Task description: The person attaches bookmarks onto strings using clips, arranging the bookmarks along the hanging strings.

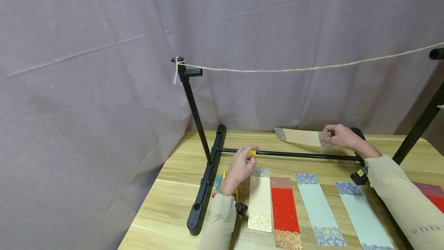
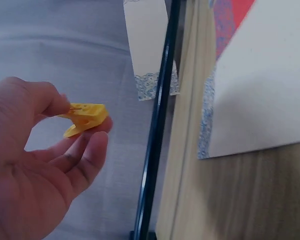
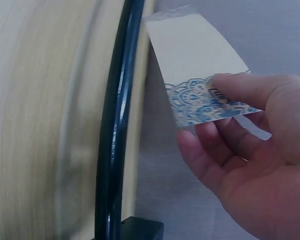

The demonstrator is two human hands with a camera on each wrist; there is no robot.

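Note:
My left hand [image 1: 240, 169] pinches a small yellow clothespin [image 2: 89, 116] between thumb and fingers, near the black crossbar [image 1: 298, 154] of the stand. In my right hand [image 1: 341, 137], thumb and fingers grip one end of a cream paper strip [image 1: 301, 137] with blue lace-patterned ends. The strip is held up behind the crossbar, its far end pointing left. In the right wrist view the thumb lies on the strip's blue pattern [image 3: 195, 102], with the other fingers underneath. Above both hands a thin string [image 1: 263, 71] runs between the stand's posts, with nothing hanging on the part in view.
On the wooden table [image 1: 166, 203] lie a cream strip [image 1: 259, 200], a red strip [image 1: 285, 211], and two pale blue strips [image 1: 319, 207]. Another red piece [image 1: 435, 200] lies far right. The stand's left foot [image 1: 204, 192] has small coloured clothespins [image 1: 217, 183] beside it. Grey cloth hangs behind.

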